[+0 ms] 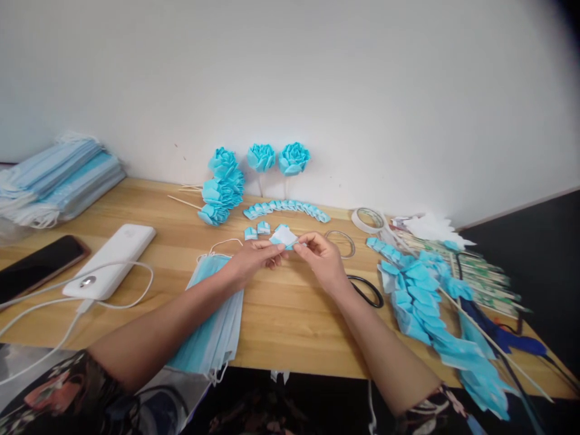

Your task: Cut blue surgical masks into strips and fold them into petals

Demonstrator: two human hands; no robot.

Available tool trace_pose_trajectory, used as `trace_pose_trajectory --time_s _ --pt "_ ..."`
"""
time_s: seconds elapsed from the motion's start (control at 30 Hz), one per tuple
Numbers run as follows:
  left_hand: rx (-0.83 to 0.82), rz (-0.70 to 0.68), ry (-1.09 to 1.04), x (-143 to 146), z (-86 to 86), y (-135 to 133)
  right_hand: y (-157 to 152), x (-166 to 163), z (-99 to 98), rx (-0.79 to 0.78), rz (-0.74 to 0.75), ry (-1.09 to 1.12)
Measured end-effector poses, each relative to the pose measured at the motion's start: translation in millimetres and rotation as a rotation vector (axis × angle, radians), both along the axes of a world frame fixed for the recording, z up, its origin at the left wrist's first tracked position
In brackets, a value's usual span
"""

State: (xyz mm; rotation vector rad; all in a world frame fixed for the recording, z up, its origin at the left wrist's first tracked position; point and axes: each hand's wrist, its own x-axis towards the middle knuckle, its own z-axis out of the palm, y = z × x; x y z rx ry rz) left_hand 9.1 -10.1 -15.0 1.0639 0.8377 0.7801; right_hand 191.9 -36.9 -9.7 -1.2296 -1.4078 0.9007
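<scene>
Between my two hands is a small blue-and-white piece of mask fabric (283,235), its white side facing up. My left hand (260,257) pinches its near left edge, and my right hand (319,257) pinches the near right edge with thumb and finger. Just beyond my left hand lie two small folded blue pieces (257,230). Farther back, a curved row of folded blue petals (286,207) rests on the table. Under my left forearm is a stack of blue face masks (212,320). A silvery ring (342,243) and a black ring (368,291) lie beside my right hand and wrist.
Blue fabric flowers (222,187) on sticks lie at the back, and two more (293,159) stand against the wall. A power bank (115,257), phone (43,266) and mask pile (63,175) are left. Tape (368,220), petal strips (417,296) and a blue-handled tool (521,344) are right.
</scene>
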Motion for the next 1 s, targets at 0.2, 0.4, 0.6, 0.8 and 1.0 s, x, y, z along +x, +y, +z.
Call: trace_pose_trajectory --time_s 0.2,0.4,0.6,0.8,1.0 --pt "0.094 0.021 0.109 -0.8 1.3 -0.3 1.5 0.7 -2.0 -0.025 0.008 0.035" --pt "0.232 0.07 0.218 -2.0 2.5 1.5 1.4 0.9 -2.9 -0.085 0.045 0.096" --pt "0.4 0.095 0.34 -3.0 6.9 1.2 -0.2 0.8 -0.2 -0.126 0.104 0.085" --pt "0.351 0.085 0.175 -1.5 14.3 -2.5 -4.1 -5.4 5.8 -0.152 0.146 0.165" --pt "0.269 0.056 0.124 0.9 13.5 -4.2 -5.7 -8.1 5.3 -0.182 0.125 0.191"
